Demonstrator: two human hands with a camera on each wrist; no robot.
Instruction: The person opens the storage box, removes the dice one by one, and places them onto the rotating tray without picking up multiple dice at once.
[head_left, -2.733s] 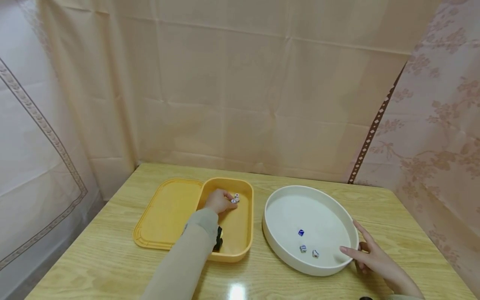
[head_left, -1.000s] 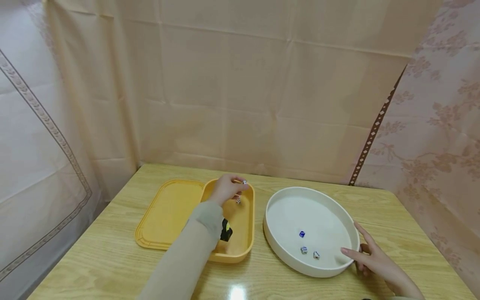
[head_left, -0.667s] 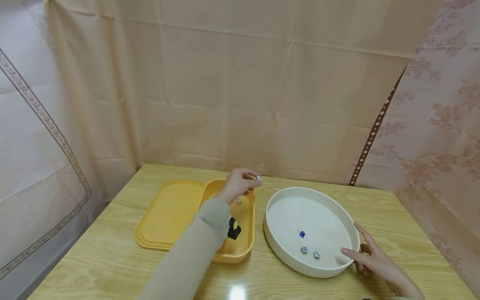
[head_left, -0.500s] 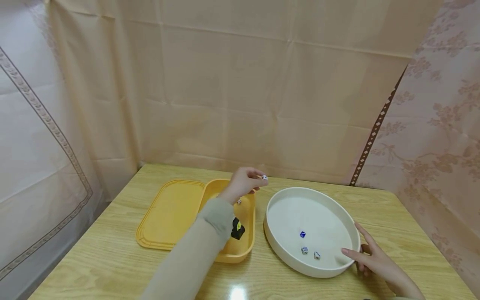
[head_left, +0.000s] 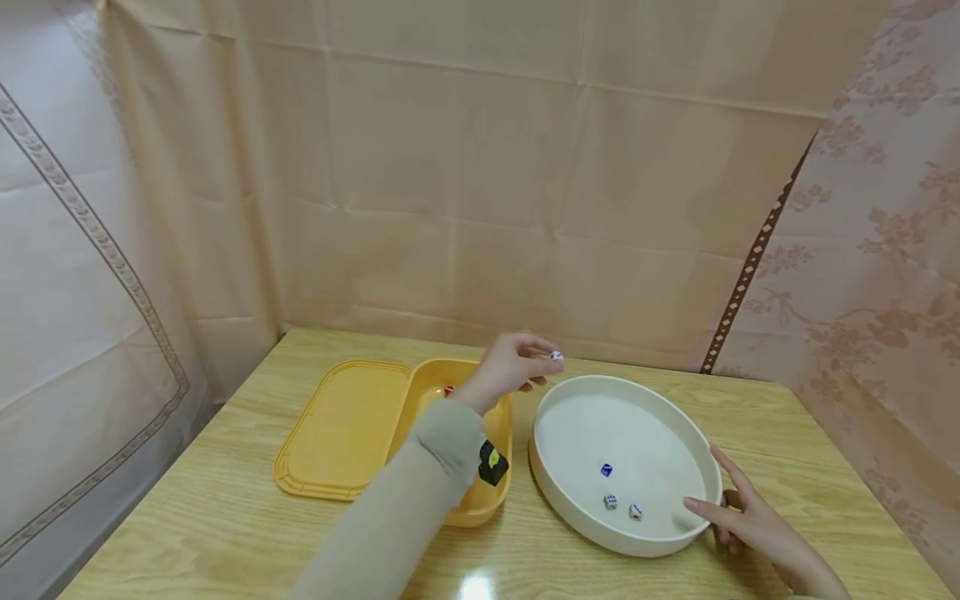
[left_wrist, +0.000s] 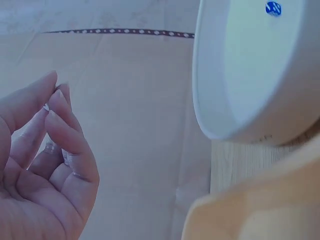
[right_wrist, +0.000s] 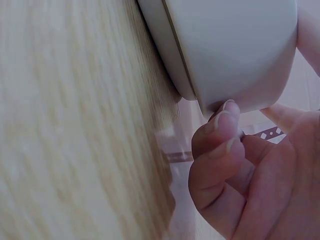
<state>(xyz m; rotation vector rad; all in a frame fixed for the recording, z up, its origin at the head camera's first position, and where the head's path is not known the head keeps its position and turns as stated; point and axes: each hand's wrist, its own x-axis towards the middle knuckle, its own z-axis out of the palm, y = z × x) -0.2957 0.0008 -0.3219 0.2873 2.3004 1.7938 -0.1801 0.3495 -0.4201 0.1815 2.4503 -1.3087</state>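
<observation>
My left hand (head_left: pixel 510 367) pinches a white die (head_left: pixel 557 356) between thumb and fingertips, in the air just beyond the far left rim of a round white tray (head_left: pixel 592 417). In the left wrist view the fingers (left_wrist: pixel 72 132) meet the thumb and mostly hide the die. My right hand (head_left: pixel 750 512) holds the tray's right edge, thumb over the rim and other fingers outside against the wall (right_wrist: pixel 235 55). Inside the tray lie a blue die (head_left: pixel 606 470) and two white dice with blue pips (head_left: pixel 611 502), (head_left: pixel 635 512).
Left of the tray stands a yellow box (head_left: pixel 468 515), partly under my left forearm. It holds a red die (head_left: pixel 448 391) and a black item with a yellow patch (head_left: pixel 493 463). A flat yellow lid (head_left: pixel 345 425) lies beside it. Curtains (head_left: pixel 525 167) close off the back.
My left hand has lifted the white die out of the yellow box and carried it right, toward the tray. A red die has come into sight behind the wrist. My right hand stays put.
</observation>
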